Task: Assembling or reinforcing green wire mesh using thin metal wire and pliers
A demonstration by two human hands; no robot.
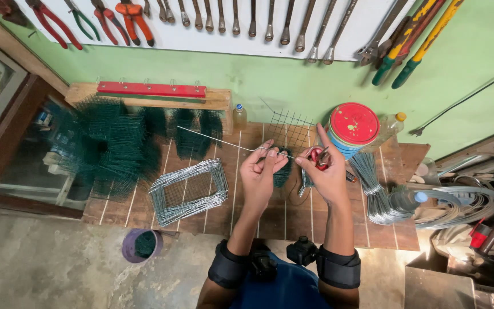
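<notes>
Green wall [293, 80] is running across the back, with a white board [270, 34] of hanging wrenches and pliers above it. Concrete floor [47, 257] is showing below. A low table of wooden slats [270, 212] is sitting against the wall, crowded with stock.

On the table's left side, dark green mesh pieces [115, 143] are piling up; a stack of bare grey wire frames [187, 190] is lying just in front of them. A coil of grey wire [458, 206] is spreading off the right end, beside a bundle of cut wire lengths [375, 191]. A round tin with a red lid [353, 127] is standing at the back, near a square of grey grid mesh [290, 130].

Left hand [261, 171] is pinching a long thin wire [218, 140] between closed fingertips. The wire is lying nearly level above the table, its long axis slanting up and away to the left — free end pointing toward the green mesh.

Right hand [326, 171] is closing around red-handled pliers [318, 157], just beside the left hand, jaws meeting the wire's near end.
</notes>
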